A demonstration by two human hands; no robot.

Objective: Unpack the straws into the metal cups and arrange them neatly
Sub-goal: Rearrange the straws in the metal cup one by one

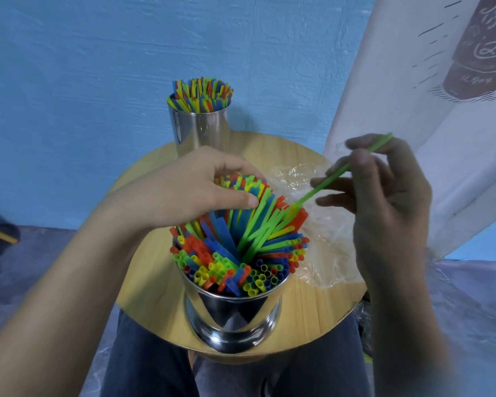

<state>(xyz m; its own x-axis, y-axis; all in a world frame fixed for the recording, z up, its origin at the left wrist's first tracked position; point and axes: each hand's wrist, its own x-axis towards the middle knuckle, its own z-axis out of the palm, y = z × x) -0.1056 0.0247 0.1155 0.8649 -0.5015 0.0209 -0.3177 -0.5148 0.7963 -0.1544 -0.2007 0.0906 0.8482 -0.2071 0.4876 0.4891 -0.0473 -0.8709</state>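
Two metal cups stand on the round wooden table [143, 282]: the near metal cup [232, 313] and the far metal cup [201, 130]. Both are packed with coloured straws [241, 253], too many to count. The left hand [195, 190] curls round a cluster of straws at the near cup's far side. The right hand [384, 202], blurred, pinches one green straw [335, 174], its lower end among the near cup's straws. One clear plastic wrapper [321, 233] lies partly behind that hand. The left hand hides the far cup's base.

Green straw [335, 175] in right hand [384, 202], left hand [189, 190] round straws [241, 245] in near cup [232, 310]
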